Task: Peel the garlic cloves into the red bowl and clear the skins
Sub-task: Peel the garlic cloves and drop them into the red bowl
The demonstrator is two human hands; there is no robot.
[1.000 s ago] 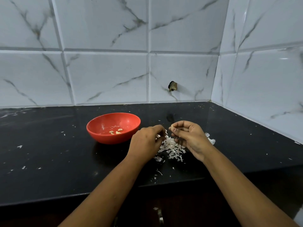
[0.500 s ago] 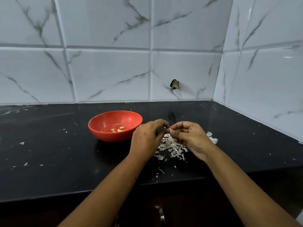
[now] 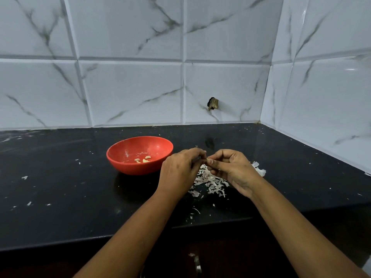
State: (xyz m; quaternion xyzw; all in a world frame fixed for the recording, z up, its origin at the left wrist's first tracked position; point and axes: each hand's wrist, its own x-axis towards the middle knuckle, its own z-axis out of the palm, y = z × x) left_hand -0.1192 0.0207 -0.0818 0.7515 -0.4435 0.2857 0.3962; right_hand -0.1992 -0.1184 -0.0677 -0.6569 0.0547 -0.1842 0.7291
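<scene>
Glossy black counter (image 3: pixel 60 197) meets veined white wall tiles (image 3: pixel 130 93). Left hand (image 3: pixel 178 173) and right hand (image 3: pixel 234 169) meet fingertip to fingertip, both curled and pinching a pale, mostly hidden garlic clove (image 3: pixel 206 158). Papery white skins (image 3: pixel 210 183) lie heaped beneath them. Just left of the left hand sits the round red bowl (image 3: pixel 120 167), holding peeled cloves (image 3: pixel 143 159).

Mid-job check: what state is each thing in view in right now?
Red bowl: upright on the counter, a few peeled cloves inside.
Garlic clove: pinched between both hands, mostly hidden.
Left hand: pinching the clove.
Right hand: pinching the clove.
Skins: loose pile on counter under the hands, uncleared.
</scene>
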